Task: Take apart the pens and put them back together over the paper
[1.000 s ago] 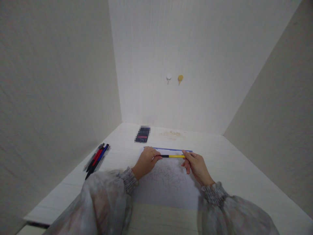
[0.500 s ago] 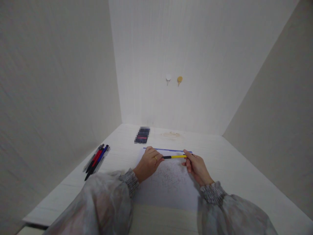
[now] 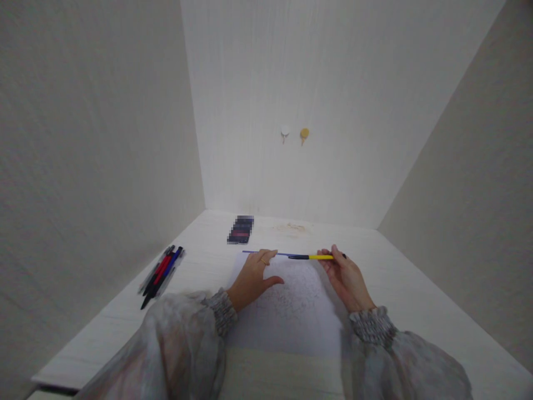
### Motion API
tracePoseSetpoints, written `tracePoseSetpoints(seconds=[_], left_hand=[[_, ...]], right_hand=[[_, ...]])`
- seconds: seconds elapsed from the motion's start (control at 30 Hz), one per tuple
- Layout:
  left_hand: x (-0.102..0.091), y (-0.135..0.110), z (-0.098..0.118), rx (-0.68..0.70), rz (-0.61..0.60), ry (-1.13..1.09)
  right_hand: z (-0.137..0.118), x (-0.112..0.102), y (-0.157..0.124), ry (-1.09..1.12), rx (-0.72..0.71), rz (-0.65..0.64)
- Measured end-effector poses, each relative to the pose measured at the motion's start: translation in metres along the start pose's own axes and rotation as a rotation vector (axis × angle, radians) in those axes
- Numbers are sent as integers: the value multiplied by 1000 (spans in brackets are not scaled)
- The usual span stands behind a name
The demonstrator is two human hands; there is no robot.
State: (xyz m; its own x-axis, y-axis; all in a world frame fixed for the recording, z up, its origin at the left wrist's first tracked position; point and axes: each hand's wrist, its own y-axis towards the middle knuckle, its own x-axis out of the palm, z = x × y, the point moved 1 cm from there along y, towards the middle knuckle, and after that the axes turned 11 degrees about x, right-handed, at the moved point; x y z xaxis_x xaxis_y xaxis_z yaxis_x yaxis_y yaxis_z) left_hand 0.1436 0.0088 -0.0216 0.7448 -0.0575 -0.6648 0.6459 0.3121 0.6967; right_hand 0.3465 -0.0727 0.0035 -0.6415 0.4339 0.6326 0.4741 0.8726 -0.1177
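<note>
A yellow and black pen [image 3: 320, 257] is pinched by its yellow end in my right hand [image 3: 343, 278], its dark end pointing left above the paper. My left hand [image 3: 254, 280] is apart from the pen, thumb and fingers spread, over the left part of the sheet. Beneath both hands lies a white sheet of paper [image 3: 287, 328] covered in its middle with faint scribbled marks. Along the paper's far edge runs a thin blue strip [image 3: 258, 253], partly hidden by my left fingers.
Several pens [image 3: 161, 275], red, blue, black and clear, lie bunched on the table's left side. A dark, pixelated flat object [image 3: 240, 230] rests near the back. Two small hooks, one white [image 3: 285, 131] and one gold [image 3: 305, 134], are on the back wall [image 3: 250, 83].
My left hand has let go of the pen's dark end and spread its fingers. My right hand has moved right and slightly away from me with the pen.
</note>
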Motion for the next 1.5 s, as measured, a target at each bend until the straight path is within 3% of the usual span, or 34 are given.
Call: tracePoseSetpoints(seconds=[0.17, 0.3, 0.43, 0.67, 1.33, 1.5], left_hand=[[8, -10, -15, -182, -83, -84], [13, -17, -23, -244, -148, -97], [15, -20, -26, -229, -201, -103], [16, -19, -27, -232, -235, -92], [14, -18, -24, -230, -239, -119], [13, -17, -22, -239, -240, -132]], right_hand=[[-14, -16, 10, 190, -58, -64], [-21, -29, 11, 249, -28, -83], [-25, -38, 13, 279, 17, -20], [-25, -42, 17, 295, -33, 66], [-22, -41, 17, 231, -38, -10], [-23, -39, 15, 227, -35, 25]])
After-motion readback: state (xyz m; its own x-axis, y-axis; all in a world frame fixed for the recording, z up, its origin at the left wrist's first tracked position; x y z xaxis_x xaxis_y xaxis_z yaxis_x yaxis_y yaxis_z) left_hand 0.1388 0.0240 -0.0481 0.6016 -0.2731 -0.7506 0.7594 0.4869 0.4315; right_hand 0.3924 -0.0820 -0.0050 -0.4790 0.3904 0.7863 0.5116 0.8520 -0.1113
